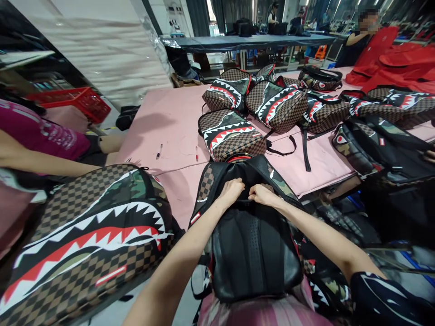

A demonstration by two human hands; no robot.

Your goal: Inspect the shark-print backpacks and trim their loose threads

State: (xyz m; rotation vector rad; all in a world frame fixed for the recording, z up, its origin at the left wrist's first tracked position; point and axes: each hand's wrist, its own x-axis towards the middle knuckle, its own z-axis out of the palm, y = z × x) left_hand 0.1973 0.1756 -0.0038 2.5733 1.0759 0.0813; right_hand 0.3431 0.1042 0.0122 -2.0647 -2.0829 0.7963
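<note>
A black-backed backpack [254, 253] stands upright before me at the table's edge, its padded back panel facing me and its top open. Inside the opening my left hand [233, 190] is closed, fingers curled at the upper edge of the back panel. Close beside it on the right, my right hand [261, 194] pinches the same edge. A small gap separates the two hands. The fingertips are partly hidden in the dark interior. Just beyond the opening lies a checkered backpack with a shark-mouth print [234, 136].
Another shark-print backpack [102, 235] is at left, by a person in a purple shirt [44, 131]. More backpacks [277, 106] crowd the pink table [170, 117]. Two pens [196, 154] lie there. Red bags [401, 63] are piled at far right, near another person [356, 43].
</note>
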